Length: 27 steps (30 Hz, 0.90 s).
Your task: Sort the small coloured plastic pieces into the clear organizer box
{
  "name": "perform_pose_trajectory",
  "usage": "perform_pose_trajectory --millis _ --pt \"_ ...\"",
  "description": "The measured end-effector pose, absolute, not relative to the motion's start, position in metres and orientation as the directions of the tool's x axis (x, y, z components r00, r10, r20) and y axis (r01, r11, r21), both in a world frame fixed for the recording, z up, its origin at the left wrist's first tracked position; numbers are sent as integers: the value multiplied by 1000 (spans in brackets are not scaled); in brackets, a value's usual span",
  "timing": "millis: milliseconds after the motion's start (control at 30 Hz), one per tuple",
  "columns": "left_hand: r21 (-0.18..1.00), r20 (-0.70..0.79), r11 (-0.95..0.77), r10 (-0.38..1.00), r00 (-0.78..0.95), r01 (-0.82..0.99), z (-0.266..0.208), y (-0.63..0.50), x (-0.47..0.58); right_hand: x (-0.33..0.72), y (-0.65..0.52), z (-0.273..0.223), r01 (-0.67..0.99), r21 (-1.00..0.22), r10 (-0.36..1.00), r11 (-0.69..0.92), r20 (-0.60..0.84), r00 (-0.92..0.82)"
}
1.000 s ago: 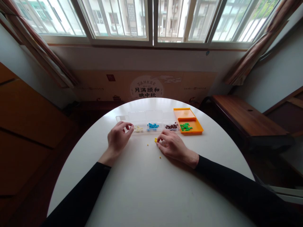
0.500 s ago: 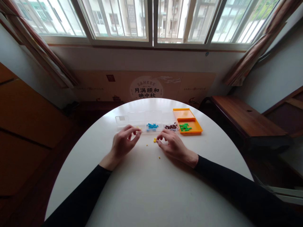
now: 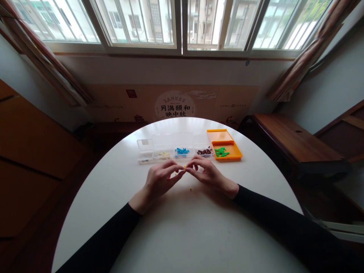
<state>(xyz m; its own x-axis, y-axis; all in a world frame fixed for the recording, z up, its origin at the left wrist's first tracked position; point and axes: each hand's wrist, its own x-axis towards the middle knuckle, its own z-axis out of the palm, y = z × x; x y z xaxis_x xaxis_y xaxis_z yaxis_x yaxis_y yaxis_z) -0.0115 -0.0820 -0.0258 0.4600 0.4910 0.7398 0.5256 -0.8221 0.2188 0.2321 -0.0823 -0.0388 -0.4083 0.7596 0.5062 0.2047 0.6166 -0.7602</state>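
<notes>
My left hand (image 3: pixel 160 177) and my right hand (image 3: pixel 209 173) meet fingertip to fingertip over the middle of the table. Both are closed in a pinch. A small yellow block (image 3: pixel 185 167) shows at the meeting point, in my right fingers. Whatever my left fingertips pinch is too small to make out. One loose yellow bit (image 3: pixel 190 189) lies on the table nearer to me, and another sits just under my left fingers. Behind the hands stands a clear divided box (image 3: pixel 156 151), its lids up.
Inside the clear box are pale yellow pieces (image 3: pixel 164 155), blue pieces (image 3: pixel 182 151) and dark brown pieces (image 3: pixel 204 151). An open orange case (image 3: pixel 235 154) to its right holds green pieces (image 3: pixel 222 152). Everything rests on a round white table (image 3: pixel 182 227).
My left hand has moved right, away from the pale yellow pieces, and its fingertips have closed against those of my right hand. My right hand has stayed almost in place.
</notes>
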Motion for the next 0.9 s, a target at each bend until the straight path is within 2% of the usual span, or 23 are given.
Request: perform_pose_trajectory --millis 200,533,900 --pt "231 741 -817 500 449 528 -21 -85 -10 232 -83 -35 220 -750 757 624 512 -405" --pt "504 707 -724 659 256 471 -28 -74 -20 236 -86 -39 301 -716 765 629 503 -403" --pt "526 693 -561 719 61 639 -30 -58 -37 238 -89 -39 402 -681 788 612 479 -387"
